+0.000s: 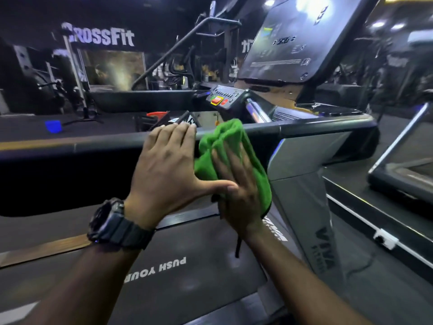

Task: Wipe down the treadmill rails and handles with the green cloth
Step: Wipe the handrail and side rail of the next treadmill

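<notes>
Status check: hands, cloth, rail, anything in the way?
Right hand pressing green cloth against side rail. Left hand flat on rail, empty. Nothing blocking the rail.

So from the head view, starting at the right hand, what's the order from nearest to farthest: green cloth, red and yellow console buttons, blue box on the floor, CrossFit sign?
1. Green cloth: under the right hand, pressed against the rail.
2. Red and yellow console buttons: just beyond the rail, ahead.
3. Blue box: on the floor, far left.
4. CrossFit sign: on the back wall, upper left.
</notes>
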`<state>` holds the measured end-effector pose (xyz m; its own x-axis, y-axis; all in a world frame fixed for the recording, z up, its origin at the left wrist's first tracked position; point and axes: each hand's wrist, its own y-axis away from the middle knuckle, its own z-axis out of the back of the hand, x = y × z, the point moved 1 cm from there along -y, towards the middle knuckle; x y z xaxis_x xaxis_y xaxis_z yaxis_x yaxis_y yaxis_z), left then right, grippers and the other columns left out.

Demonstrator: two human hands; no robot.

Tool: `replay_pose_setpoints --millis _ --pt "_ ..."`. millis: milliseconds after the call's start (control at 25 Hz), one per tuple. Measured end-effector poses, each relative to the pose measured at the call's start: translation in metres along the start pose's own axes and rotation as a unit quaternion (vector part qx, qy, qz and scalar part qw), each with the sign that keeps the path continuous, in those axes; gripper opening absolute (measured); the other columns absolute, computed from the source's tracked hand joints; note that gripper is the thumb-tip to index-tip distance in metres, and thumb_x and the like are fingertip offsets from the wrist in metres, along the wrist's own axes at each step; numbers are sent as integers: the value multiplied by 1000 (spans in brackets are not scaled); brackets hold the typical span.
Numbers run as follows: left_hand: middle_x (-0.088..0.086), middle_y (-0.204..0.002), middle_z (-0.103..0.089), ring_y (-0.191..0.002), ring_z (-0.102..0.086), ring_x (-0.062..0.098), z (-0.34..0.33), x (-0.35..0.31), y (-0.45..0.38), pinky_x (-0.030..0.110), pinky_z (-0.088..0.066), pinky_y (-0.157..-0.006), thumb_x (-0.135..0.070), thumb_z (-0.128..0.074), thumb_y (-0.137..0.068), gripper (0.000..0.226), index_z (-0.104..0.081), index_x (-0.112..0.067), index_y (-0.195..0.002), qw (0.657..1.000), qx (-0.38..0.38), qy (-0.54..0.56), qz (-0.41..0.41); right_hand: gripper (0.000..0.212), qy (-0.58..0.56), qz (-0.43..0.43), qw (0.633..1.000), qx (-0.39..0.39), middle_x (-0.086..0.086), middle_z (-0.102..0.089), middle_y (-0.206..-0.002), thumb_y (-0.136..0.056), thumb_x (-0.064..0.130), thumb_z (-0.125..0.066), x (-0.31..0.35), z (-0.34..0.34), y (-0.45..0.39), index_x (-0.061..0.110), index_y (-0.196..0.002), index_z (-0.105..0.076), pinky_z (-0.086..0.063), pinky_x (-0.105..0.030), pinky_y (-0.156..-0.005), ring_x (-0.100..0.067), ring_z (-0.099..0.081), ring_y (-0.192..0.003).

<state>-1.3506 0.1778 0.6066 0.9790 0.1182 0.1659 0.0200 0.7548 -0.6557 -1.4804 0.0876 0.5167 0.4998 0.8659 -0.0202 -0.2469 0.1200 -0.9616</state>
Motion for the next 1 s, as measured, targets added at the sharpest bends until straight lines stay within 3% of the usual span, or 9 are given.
replay_pose_setpoints --millis 80,200,320,400,560,680,760,920,1000 --pt "10 -145 -48 -133 -42 30 -1 -2 0 44 -26 -115 -105 -12 -57 137 -44 -4 -143 1000 3 -8 0 62 31 -6 999 6 -18 -43 -149 -85 4 -67 -32 17 12 11 -143 -48 -34 -54 -112 -39 -37 -140" --pt "10 -143 -49 -132 -43 31 -2 -3 -1 45 -26 -114 -105 -12 -58 135 -44 -4 -142 1000 -7 -5 -5 68 -5 -275 958 -87 -16 -36 -155 -81 2 -49 -42 21 -36 9 -148 -40 -30 -52 -115 -34 -33 -144" --pt "9 -143 -49 -131 -43 31 -1 -1 -3 45 -27 -113 -105 -14 -58 134 -44 -6 -142 1000 -4 0 -3 52 2 -75 997 -16 -16 -35 -154 -94 24 -49 -15 11 -19 4 -143 -47 -29 -54 -115 -38 -29 -145" --pt "9 -144 -48 -132 -43 30 -1 2 0 45 -27 -113 -105 -14 -59 133 -43 -6 -143 1000 4 0 -7 52 30 8 999 29 -16 -39 -152 -92 14 -58 -33 22 12 7 -142 -49 -35 -57 -109 -39 -31 -144" --pt "8 -144 -48 -133 -42 29 1 3 1 43 -27 -113 -105 -12 -59 133 -43 -6 -143 1000 3 5 -5 74 14 -277 957 -81 -15 -36 -155 -76 -2 -53 -27 15 -39 9 -148 -41 -30 -54 -115 -35 -29 -145" --pt "5 -150 -45 -139 -39 24 4 9 3 40 -24 -118 -104 -13 -59 133 -41 -8 -146 1000 2 14 -12 51 9 -63 998 -25 -16 -40 -151 -93 18 -56 11 -5 -18 6 -142 -48 -31 -53 -115 -38 -30 -144" --pt "2 -154 -42 -143 -35 18 11 25 12 39 -22 -121 -104 -12 -59 131 -39 -12 -149 1000 4 16 -15 58 42 18 999 21 -12 -42 -150 -85 15 -70 -1 7 10 11 -140 -52 -37 -55 -109 -38 -34 -142" --pt "1 -151 -46 -142 -39 17 32 74 41 40 -25 -121 -101 -19 -64 122 -44 -14 -147 999 -6 31 14 85 17 -280 957 -75 -9 -35 -156 -67 -2 -56 23 -4 -45 16 -148 -40 -29 -48 -117 -35 -31 -143" --pt "3 -150 -47 -141 -40 18 37 95 56 40 -25 -121 -99 -23 -67 120 -46 -13 -146 999 -10 32 22 78 0 -165 985 -42 -9 -38 -155 -72 -4 -56 76 -23 -60 16 -146 -44 -26 -46 -119 -37 -31 -144"
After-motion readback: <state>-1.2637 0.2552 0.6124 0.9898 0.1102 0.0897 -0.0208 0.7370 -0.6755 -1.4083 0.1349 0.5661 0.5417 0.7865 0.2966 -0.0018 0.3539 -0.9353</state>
